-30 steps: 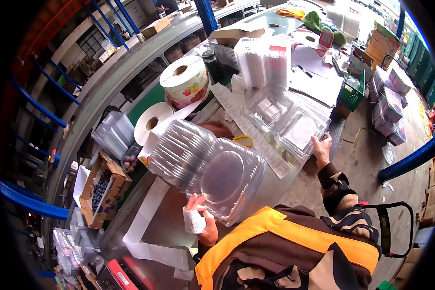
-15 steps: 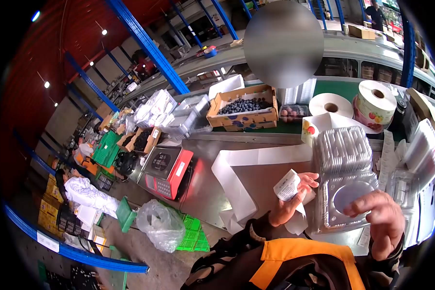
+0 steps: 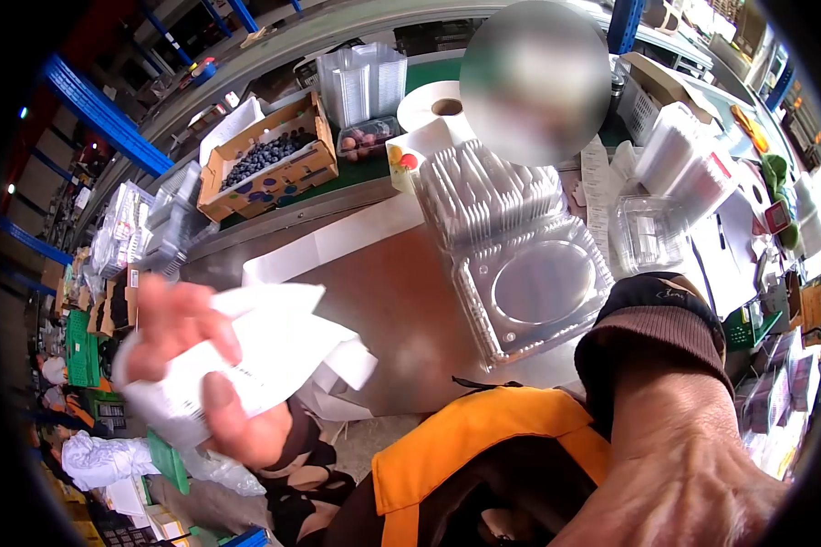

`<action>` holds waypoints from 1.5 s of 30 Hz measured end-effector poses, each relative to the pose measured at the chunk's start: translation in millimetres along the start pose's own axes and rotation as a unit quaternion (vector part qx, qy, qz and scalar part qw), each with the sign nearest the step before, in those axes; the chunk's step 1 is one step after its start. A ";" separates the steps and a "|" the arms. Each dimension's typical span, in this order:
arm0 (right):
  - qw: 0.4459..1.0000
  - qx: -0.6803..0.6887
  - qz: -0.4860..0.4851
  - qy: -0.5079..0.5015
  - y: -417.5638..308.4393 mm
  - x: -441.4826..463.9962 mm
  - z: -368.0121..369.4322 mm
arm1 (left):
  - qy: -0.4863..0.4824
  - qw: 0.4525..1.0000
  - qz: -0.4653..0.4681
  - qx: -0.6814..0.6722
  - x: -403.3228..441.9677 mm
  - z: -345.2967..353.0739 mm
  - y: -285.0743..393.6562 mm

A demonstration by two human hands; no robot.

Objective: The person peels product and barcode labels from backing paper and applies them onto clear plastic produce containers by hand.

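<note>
My left hand, blurred at the fingers, is closed on a loose bunch of white label strip with faint print on it. From there the paper backing runs across the steel table toward the label roll. My right hand is raised close to the camera at the lower right. Its wrist and back show, but its fingers fall outside the picture. Between the hands sits a clear plastic clamshell, lying open. More nested clear lids are stacked behind it.
A cardboard box of blueberries and a punnet of round reddish fruit stand at the back. Upright clear trays are behind them. On the right are more clear containers and white trays. A blur covers part of the back.
The view has turned right and moved closer. My left hand, with the label strip, has moved left, away from the clamshell. My right hand has left the clamshell and come up near the camera.
</note>
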State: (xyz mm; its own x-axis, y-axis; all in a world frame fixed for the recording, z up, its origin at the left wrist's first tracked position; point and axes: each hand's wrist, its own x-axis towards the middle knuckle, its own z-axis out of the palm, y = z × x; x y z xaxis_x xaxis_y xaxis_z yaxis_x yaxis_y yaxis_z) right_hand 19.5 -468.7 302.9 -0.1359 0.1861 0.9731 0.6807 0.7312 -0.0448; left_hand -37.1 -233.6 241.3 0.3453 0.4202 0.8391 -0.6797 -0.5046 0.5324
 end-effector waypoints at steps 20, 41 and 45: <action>0.982 -0.107 -0.150 0.027 -7.4 18.2 -16.4 | -0.328 0.879 0.247 0.242 107.0 13.0 -9.2; 0.819 -0.168 -0.544 0.075 -12.2 36.5 -43.7 | -0.318 0.896 0.258 0.172 104.2 -12.3 4.5; 0.946 -0.183 -0.259 0.067 -26.0 19.3 -61.9 | -0.323 0.896 0.261 0.158 104.7 -12.0 4.5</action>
State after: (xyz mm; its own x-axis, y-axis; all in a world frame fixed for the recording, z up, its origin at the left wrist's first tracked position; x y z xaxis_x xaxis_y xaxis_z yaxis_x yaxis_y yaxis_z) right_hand 43.7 -524.7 336.8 -0.4432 -0.2372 0.8645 0.7554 0.4204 0.5026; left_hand -11.8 -182.8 330.3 0.4053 -0.4081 0.8180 -0.6754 -0.7367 -0.0329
